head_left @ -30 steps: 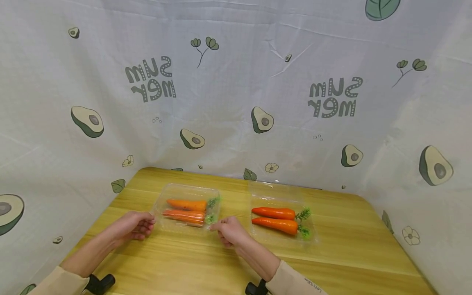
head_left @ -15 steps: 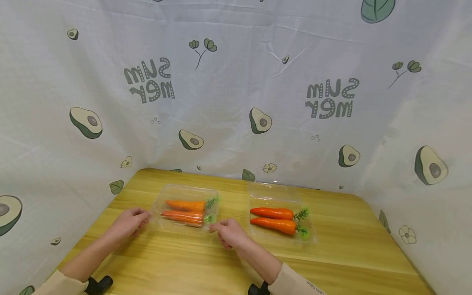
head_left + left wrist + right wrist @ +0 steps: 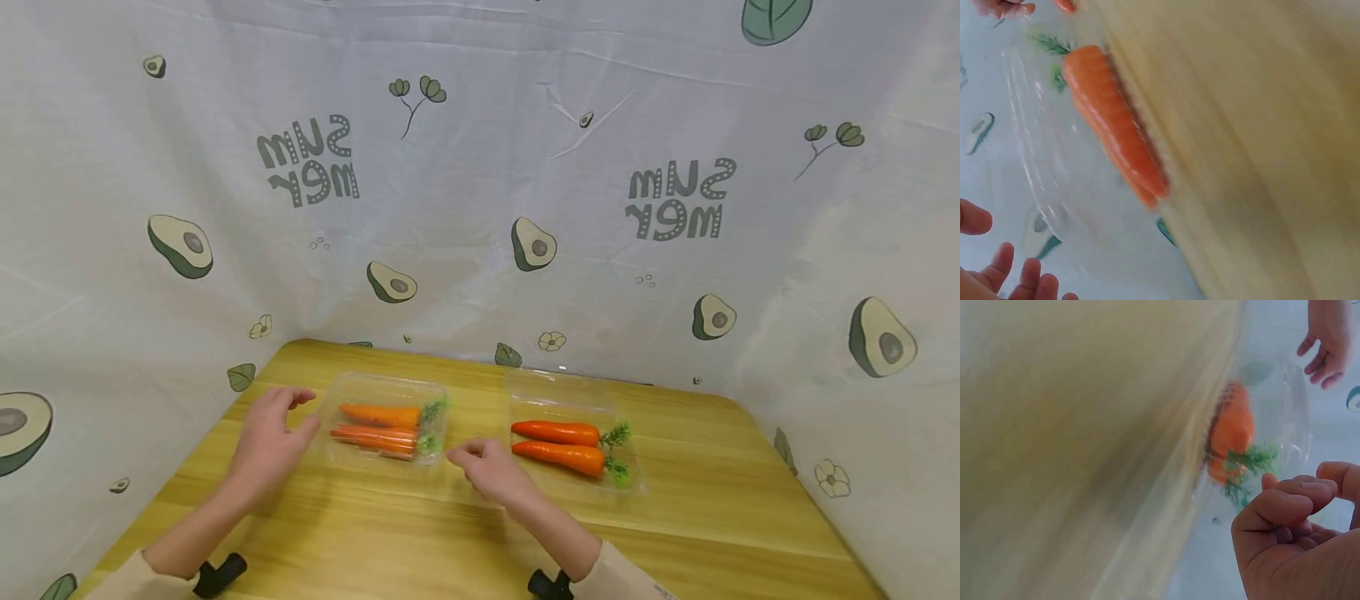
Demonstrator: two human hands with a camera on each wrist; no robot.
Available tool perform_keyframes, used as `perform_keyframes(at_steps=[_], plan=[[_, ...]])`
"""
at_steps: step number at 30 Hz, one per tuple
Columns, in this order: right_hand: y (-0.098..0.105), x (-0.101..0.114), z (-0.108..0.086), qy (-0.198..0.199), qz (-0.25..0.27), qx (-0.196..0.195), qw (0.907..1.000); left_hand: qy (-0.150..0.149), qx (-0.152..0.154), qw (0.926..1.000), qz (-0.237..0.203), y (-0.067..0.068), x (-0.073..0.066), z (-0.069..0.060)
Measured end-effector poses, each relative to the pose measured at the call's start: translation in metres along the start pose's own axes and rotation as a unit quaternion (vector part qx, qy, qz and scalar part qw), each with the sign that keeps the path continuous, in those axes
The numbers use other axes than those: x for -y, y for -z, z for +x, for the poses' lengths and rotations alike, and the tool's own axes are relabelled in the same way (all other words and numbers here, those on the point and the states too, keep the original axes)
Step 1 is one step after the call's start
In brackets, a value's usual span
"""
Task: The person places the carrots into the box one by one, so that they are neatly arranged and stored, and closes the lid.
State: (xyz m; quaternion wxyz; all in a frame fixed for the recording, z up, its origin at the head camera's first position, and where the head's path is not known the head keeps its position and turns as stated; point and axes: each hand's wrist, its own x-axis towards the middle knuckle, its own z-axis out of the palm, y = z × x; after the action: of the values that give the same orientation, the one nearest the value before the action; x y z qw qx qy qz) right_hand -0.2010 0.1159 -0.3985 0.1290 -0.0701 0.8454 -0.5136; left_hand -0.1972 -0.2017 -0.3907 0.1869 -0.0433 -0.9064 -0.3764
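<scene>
A clear plastic box [image 3: 386,390] with its lid down stands on the left half of the table. Inside lie an orange carrot [image 3: 381,416] and a redder carrot [image 3: 372,438], their green tops to the right. My left hand [image 3: 266,442] is raised beside the box's left end, fingers spread and thumb apart, holding nothing. Off the box's front right corner is my right hand [image 3: 495,475], its fingers loosely curled around nothing. In the right wrist view, a gap shows between the box and the curled fingers [image 3: 1282,509].
To the right stands a second clear box [image 3: 558,390] with its lid tilted up at the back. It holds two carrots [image 3: 558,457] with green tops. A printed curtain [image 3: 457,183] hangs behind the wooden table [image 3: 360,533].
My left hand has lifted from the box's left corner and opened out, moving toward the back. My right hand has let go of the front right corner and drawn slightly right.
</scene>
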Motion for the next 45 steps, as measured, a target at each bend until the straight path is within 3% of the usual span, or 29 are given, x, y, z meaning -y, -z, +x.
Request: perform_keyframes(at_steps=[4,11,16,23,35,38,42,45], plan=[[0.012,0.000,-0.003,0.016,-0.021,-0.015,0.9995,-0.050,-0.015,0.9986,-0.011,-0.011,-0.021,0.001],[0.027,0.006,-0.011,0.035,-0.053,-0.024,0.9977,-0.098,-0.016,0.9945,-0.034,-0.026,-0.051,-0.001],[0.038,0.010,-0.018,0.034,-0.072,-0.043,0.9959,-0.119,0.009,0.9916,-0.050,-0.037,-0.069,0.002],[0.057,0.010,-0.019,0.017,-0.048,-0.063,0.9967,-0.071,0.089,0.9858,-0.123,-0.053,-0.099,0.006],[0.086,0.001,-0.015,0.002,-0.079,-0.099,0.9919,-0.018,0.157,0.9703,-0.183,-0.090,-0.136,0.021],[0.092,-0.002,-0.013,-0.003,-0.082,-0.108,0.9908,-0.001,0.188,0.9579,-0.217,-0.099,-0.142,0.026],[0.102,-0.007,-0.011,-0.010,-0.087,-0.117,0.9893,0.030,0.225,0.9350,-0.273,-0.109,-0.150,0.031],[0.111,-0.009,-0.009,-0.024,-0.082,-0.120,0.9891,0.043,0.239,0.9242,-0.295,-0.116,-0.157,0.035]])
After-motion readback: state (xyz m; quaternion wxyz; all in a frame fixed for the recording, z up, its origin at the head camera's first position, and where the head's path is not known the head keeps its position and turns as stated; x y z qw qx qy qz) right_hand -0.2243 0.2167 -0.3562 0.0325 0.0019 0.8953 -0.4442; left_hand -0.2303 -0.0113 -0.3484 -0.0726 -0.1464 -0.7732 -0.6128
